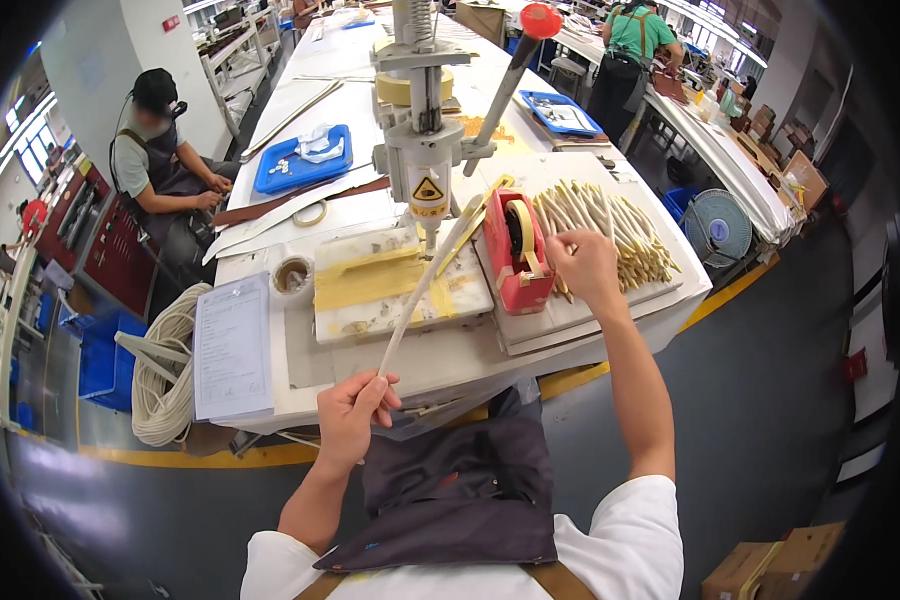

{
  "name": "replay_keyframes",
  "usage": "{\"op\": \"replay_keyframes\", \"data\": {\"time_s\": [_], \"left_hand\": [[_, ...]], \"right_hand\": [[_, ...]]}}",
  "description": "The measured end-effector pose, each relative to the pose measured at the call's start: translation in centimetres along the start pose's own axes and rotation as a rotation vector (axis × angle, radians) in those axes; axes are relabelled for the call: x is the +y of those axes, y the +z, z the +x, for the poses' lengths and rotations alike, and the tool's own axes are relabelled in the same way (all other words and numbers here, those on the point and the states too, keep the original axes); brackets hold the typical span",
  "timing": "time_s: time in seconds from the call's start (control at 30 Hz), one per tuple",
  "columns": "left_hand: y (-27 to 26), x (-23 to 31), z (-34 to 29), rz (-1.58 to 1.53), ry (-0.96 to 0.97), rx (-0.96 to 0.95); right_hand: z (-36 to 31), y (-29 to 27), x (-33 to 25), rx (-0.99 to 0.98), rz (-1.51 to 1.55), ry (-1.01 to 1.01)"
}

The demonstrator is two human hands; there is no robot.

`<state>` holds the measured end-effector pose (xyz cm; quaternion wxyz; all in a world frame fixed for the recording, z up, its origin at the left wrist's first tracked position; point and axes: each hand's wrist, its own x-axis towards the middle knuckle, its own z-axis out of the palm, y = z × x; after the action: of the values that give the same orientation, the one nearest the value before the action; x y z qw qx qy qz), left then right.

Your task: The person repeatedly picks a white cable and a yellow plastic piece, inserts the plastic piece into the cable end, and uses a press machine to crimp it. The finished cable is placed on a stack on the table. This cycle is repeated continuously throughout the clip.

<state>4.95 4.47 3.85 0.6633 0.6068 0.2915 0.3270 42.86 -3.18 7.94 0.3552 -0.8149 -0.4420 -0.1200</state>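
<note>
My left hand [355,410] is closed around the lower end of a cream cord [407,312]. The cord slants up and away over a pale work block [460,297] with yellow tape on it, its far end near the hand press [422,170]. My right hand [588,268] is pinched at the front of a red tape dispenser [522,292], against the loose end of its tape [533,258]; the fingertips are partly hidden. Just beyond that hand lies a pile of cut cord pieces [610,225] with yellow-wrapped ends, on a pale board.
The press lever [510,75] with a red knob leans over the table. Left of the block are a tape roll [292,278], a paper sheet [232,350] and a coil of cord [162,375]. A blue tray [305,160] sits farther back. A seated person [160,160] works at left.
</note>
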Motion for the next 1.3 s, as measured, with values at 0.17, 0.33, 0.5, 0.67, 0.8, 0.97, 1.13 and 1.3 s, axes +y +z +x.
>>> {"op": "replay_keyframes", "data": {"time_s": [0.17, 0.33, 0.5, 0.67, 0.8, 0.97, 1.13, 1.3], "left_hand": [[0.2, -0.1, -0.5, -0.019, -0.015, -0.045], [0.2, -0.2, -1.1, -0.038, -0.032, -0.078], [1.6, -0.1, -0.9, 0.001, -0.021, -0.110], [1.8, -0.2, -0.9, 0.026, -0.081, -0.125], [2.1, -0.5, -0.6, 0.034, -0.110, -0.129], [2.9, -0.6, 0.3, 0.038, -0.167, -0.163], [3.3, -0.2, 0.8, 0.009, -0.182, -0.203], [3.8, 0.1, 0.8, 0.046, -0.129, -0.192]], "right_hand": [[0.4, 0.2, -0.2, -0.465, 0.133, 0.312], [-0.3, -0.5, -0.8, -0.482, 0.511, 0.570], [-0.6, -0.4, -0.2, -0.497, 0.754, 0.705], [-3.4, -1.6, -1.0, -0.290, 1.099, 0.737], [-7.7, 0.4, -1.2, -0.128, 1.140, 0.676], [-10.4, 4.3, 1.7, 0.022, 0.959, 0.495], [-10.4, 3.4, 2.5, 0.019, 0.717, 0.458], [-12.0, -0.4, -0.3, 0.019, 0.944, 0.401]]}}
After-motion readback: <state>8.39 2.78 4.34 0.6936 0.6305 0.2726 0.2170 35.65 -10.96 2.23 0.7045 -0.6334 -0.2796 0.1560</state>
